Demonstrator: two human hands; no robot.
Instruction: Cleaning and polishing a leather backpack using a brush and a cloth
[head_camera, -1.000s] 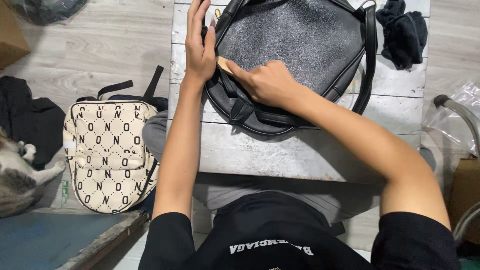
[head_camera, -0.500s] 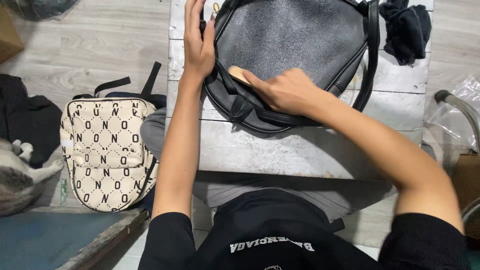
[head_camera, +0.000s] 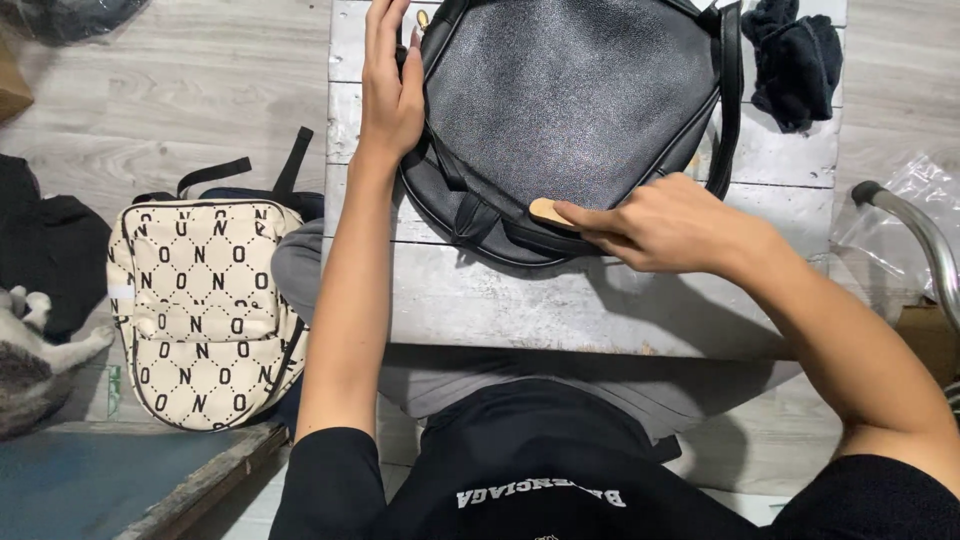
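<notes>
Black bag (head_camera: 570, 100) — two hands: left hand (head_camera: 392, 95), right hand (head_camera: 665, 225).

Left hand (head_camera: 392, 95) flat, fingers extended, right hand (head_camera: 665, 222) in pinching grip

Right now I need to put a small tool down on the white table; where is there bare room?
The white table is bare along its near edge, between the black bag and the person's lap. A narrower strip lies right of the bag, below the dark cloth. The far half is crowded: bag, left hand, right hand with a tan tool.
</notes>
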